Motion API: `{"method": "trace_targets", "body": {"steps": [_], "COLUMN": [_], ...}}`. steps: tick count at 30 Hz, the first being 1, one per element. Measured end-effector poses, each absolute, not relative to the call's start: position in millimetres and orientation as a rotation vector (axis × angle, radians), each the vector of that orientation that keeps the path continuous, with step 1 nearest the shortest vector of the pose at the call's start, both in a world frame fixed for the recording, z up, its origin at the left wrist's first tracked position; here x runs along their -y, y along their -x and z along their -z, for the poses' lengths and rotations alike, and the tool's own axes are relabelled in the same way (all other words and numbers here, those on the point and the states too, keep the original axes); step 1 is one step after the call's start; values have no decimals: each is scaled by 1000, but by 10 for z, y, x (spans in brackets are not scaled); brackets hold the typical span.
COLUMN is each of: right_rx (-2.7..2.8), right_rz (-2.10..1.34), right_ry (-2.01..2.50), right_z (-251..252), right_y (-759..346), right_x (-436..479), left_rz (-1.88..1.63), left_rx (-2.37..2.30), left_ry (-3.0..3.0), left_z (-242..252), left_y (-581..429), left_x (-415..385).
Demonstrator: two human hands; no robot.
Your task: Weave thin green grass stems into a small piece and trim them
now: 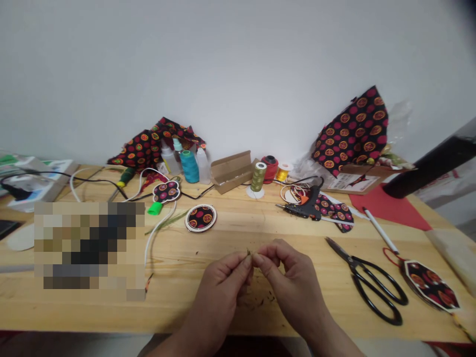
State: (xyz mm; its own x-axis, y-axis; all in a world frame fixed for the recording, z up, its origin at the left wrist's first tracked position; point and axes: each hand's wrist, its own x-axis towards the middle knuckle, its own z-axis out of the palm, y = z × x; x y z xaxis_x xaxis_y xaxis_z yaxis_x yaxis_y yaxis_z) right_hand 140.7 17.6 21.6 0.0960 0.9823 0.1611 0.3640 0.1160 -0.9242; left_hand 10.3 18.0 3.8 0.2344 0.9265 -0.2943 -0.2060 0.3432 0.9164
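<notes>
Near the table's front edge, my left hand (227, 282) and my right hand (288, 277) meet fingertip to fingertip. Both are closed in a pinch around a tiny greenish-brown wisp (249, 252), possibly thread; most of it is hidden by the fingers. Dark scraps lie scattered on the wood beneath them. Beyond my left hand rests a round fabric-covered disc (201, 218) with a pale rim. To the right of my right hand lie black-handled scissors (368, 277), blades pointing away to the left.
A glue gun (303, 208) lies at back right near a cardboard box (353, 178). Thread spools, including an olive one (258, 177), stand along the wall. An octagonal patterned piece (431, 285) sits far right. White cable (150, 243) crosses the left side, beside a pixelated area.
</notes>
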Motion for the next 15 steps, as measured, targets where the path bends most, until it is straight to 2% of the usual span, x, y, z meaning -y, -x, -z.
{"method": "trace_targets", "body": {"steps": [15], "right_rx": [1511], "right_rz": [-563], "right_ry": [1384], "right_z": [-155], "right_y": [-1369], "right_x": [-146], "left_rz": [-938], "left_rx": [-1024], "left_ry": [-837], "left_z": [-8], "left_y": [-117], "left_x": [-183]}}
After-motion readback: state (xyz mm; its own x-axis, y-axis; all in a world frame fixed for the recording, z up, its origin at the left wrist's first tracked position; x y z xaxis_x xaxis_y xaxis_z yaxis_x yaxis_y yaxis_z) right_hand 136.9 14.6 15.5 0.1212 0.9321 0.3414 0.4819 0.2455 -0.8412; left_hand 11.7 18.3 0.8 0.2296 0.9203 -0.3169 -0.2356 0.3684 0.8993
